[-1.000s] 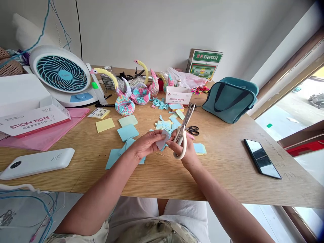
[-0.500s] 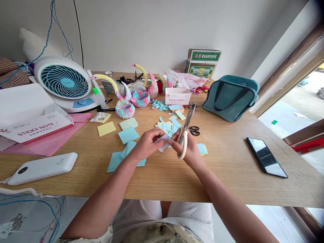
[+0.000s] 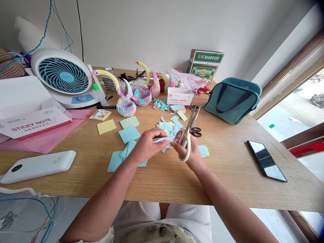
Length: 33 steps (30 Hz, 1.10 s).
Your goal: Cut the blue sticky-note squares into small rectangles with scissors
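The paper (image 3: 167,138), broader to view earlier, now shows narrow, pinched between the left hand (image 3: 146,145) and scissors-holding right hand (image 3: 194,154), above a wooden table (image 3: 225,172) by a pale wall (image 3: 139,30).

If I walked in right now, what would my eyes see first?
Probably the colourful swan figures with curved yellow necks, toward the back of the table, left of the middle. Next, perhaps, the white-handled scissors in the right hand, near the small paper in the left hand. The big round fan at the left stands out too.
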### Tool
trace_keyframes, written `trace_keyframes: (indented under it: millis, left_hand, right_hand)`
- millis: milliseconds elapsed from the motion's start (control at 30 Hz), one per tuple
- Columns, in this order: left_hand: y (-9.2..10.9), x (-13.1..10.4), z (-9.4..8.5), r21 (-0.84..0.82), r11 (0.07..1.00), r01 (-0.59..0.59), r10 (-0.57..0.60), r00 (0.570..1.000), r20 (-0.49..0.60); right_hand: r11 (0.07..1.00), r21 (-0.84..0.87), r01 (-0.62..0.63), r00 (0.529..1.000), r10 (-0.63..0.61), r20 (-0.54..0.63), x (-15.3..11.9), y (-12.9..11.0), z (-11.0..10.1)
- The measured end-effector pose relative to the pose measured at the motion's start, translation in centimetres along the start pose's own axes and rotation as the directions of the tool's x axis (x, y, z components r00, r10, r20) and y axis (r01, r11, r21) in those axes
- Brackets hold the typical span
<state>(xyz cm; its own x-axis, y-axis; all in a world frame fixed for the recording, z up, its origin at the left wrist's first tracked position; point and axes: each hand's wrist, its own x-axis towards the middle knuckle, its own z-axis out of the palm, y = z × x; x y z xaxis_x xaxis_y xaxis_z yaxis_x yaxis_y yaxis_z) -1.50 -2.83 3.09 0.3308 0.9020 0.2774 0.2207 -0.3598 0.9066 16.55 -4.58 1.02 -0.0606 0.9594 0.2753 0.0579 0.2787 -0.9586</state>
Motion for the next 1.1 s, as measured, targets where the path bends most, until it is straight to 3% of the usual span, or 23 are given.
trace_keyframes:
  millis: [167, 300, 433, 767, 1000, 1100]
  left_hand:
    - [-0.1, -0.1, 0.8, -0.296, 0.941, 0.165, -0.178, 0.984, -0.015]
    - [-0.1, -0.1, 1.9, -0.544, 0.795, 0.267, -0.341, 0.939, -0.037]
    - [-0.3, -0.2, 3.0, -0.717, 0.637, 0.281, -0.415, 0.910, -0.012]
    - [-1.3, -0.3, 5.2, -0.853, 0.472, 0.221, -0.479, 0.877, -0.037]
    - [-1.2, -0.1, 5.2, -0.861, 0.464, 0.211, -0.458, 0.888, -0.029]
    - [-1.0, 0.2, 4.8, -0.806, 0.550, 0.219, -0.467, 0.880, -0.080]
  right_hand:
    - [0.992, 0.108, -0.057, 0.998, 0.061, -0.034, -0.1, 0.5, 0.2]
    - [0.977, 0.199, -0.070, 0.995, 0.083, -0.061, -0.2, 1.2, 0.6]
    - [0.961, 0.262, -0.082, 0.988, 0.113, -0.103, -0.1, 1.9, 0.8]
    - [0.966, 0.242, -0.093, 0.979, 0.133, -0.155, -0.7, 1.9, 1.8]
    - [0.962, 0.262, -0.077, 0.977, 0.125, -0.171, -0.8, 1.9, 2.1]
    - [0.959, 0.268, -0.095, 0.976, 0.142, -0.163, -0.8, 2.2, 2.3]
